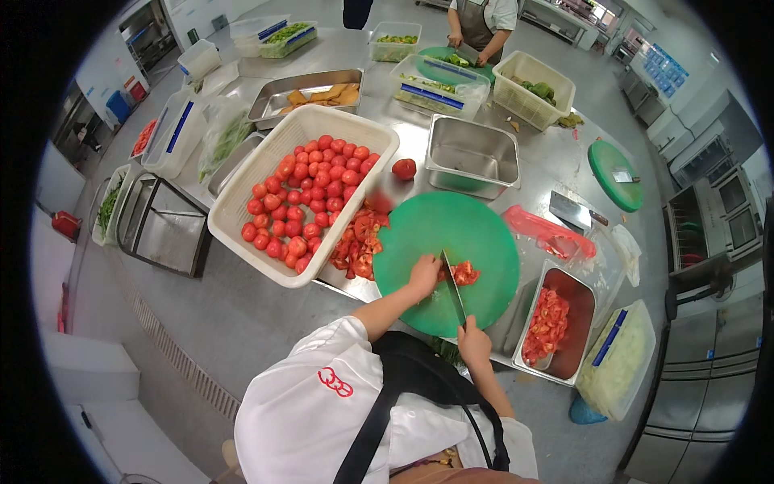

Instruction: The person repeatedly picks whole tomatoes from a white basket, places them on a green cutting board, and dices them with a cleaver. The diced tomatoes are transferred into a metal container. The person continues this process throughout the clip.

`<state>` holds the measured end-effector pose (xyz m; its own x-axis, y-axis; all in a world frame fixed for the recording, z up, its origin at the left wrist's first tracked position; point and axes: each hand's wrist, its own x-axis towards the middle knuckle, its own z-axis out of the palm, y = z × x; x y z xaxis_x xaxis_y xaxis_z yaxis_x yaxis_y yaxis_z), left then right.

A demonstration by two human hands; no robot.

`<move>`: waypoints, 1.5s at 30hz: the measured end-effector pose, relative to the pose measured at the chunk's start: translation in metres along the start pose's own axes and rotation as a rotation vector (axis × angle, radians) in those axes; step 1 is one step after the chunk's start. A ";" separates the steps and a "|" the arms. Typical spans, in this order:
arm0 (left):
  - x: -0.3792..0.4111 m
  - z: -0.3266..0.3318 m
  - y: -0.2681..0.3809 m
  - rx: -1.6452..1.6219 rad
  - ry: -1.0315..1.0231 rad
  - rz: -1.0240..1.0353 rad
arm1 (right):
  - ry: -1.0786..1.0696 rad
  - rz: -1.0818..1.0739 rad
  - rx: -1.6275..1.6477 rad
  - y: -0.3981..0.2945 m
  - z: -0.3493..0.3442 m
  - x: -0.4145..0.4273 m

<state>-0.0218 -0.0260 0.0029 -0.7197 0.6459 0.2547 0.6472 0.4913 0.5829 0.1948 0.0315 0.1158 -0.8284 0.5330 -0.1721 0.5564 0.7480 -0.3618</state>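
A round green cutting board [411, 236] lies before me on the steel table. My right hand [474, 345] grips the handle of a kitchen knife [455, 290], its blade pointing away from me across the board. Left of the blade, my left hand [426, 274] has its fingers curled on a piece of tomato, mostly hidden under the fingertips. Cut tomato pieces [465, 273] rest against the blade's right side. More cut tomatoes [357, 242] are heaped beside the board's left edge. At the right, a steel pan [582, 302] holds chopped tomato [546, 323].
A white plastic basket [242, 193] of whole tomatoes [314, 181] stands at the left. Beyond the board are a deep steel pan [471, 148] and a single tomato [404, 169]. A cleaver [568, 209] and red plastic bag [544, 230] lie at right. A co-worker [484, 27] cuts greens across the table.
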 end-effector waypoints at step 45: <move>-0.059 -0.035 -0.035 -0.044 -0.045 0.404 | -0.098 0.081 0.274 0.031 0.048 0.024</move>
<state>-0.0109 -0.1017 -0.0052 -0.3973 0.8074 0.4362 0.8636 0.1682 0.4753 0.1892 0.0482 0.0567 -0.7919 0.5356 -0.2934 0.5939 0.5632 -0.5746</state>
